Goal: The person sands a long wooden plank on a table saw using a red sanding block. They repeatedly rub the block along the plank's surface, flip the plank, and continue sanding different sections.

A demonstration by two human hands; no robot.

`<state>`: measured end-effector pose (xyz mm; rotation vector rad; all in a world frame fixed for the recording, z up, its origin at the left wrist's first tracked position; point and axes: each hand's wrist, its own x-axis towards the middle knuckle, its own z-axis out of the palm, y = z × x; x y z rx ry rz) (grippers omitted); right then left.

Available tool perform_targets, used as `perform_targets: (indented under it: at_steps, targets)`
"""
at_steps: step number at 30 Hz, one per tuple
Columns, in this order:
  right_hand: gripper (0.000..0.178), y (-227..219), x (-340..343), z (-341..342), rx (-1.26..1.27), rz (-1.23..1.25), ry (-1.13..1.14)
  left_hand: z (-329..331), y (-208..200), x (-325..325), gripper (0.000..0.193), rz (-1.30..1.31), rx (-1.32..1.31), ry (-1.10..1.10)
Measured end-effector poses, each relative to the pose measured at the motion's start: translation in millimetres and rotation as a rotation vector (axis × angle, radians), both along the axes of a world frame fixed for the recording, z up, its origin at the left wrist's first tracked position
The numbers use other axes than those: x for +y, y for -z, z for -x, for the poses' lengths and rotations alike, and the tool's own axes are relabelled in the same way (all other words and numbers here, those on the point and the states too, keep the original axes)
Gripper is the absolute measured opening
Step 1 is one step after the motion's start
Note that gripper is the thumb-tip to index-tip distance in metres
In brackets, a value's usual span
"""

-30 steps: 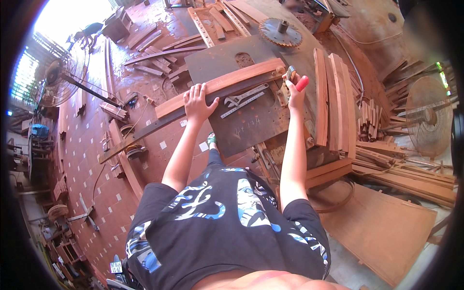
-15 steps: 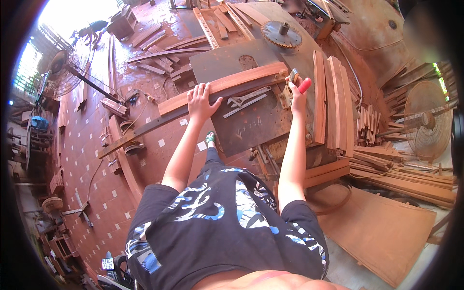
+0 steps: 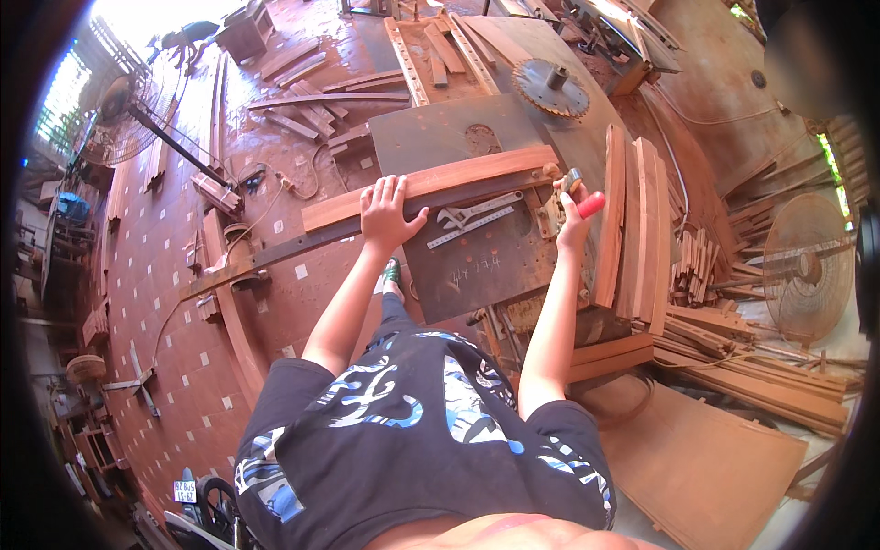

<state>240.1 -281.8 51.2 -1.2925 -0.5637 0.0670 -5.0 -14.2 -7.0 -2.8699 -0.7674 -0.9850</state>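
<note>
A long reddish wooden board lies along a dark straight fence on the metal machine table. My left hand rests on the board and the fence near the board's left part, fingers stretched out and thumb apart. At the board's right end, my right hand is closed round a tool with a red handle and a metal end; its exact kind is unclear. An adjustable wrench and a steel ruler lie between my hands.
A toothed circular saw blade lies flat at the far right of the bench. Upright boards stand right of the table. Cut timber covers the floor at far left. Standing fans are at left and right.
The whole view has shifted slightly. Both hands keep their places: the left on the board, the right on the red-handled tool. The board shows no clear movement on the table.
</note>
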Motion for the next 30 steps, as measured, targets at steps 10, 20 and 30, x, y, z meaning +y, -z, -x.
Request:
perform_targets:
  at_steps: [10,20,30]
  targets:
    - [0.030,11.4,22.8,-10.9,-0.031,-0.043,0.061,-8.2,-8.6,16.2,0.075,0.008,-0.005,0.004]
    - [0.021,5.3,94.9,-47.8,-0.003,-0.029,0.049,-49.8,1.6,88.2,0.074,-0.029,-0.035,0.006]
    - [0.022,6.1,173.9,-96.4,0.007,0.004,0.039,-94.7,3.4,167.6,0.074,-0.026,-0.047,0.001]
